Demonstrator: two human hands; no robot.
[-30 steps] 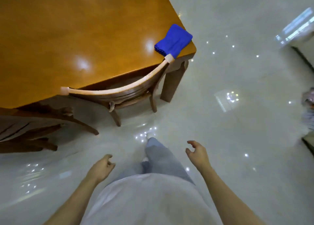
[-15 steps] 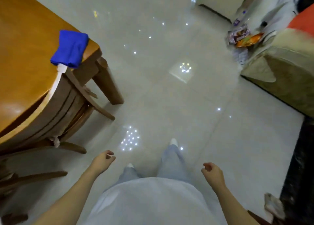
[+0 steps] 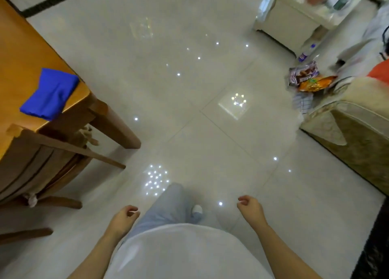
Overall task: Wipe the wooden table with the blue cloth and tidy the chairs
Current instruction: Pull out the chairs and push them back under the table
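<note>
I judge the cloth (image 3: 49, 93), folded on the bench (image 3: 16, 53) corner at ten o'clock, soft, light and limp, best pinched mid-fold through all layers, while my left hand (image 3: 124, 218) and right hand (image 3: 250, 210) hang with fingers loosely curled, holding nothing.

- The room is evenly bright; only soft, weak shadows lie under the chair (image 3: 44, 169) on my left.
- The glossy floor (image 3: 189, 93) mirrors overhead lamps as clusters of small white spots, one cluster near me, another farther right.
- The far right corner is smeared; the snack packets (image 3: 309, 78) there look blurred.
- Straight lines bow toward the edges of my view.
</note>
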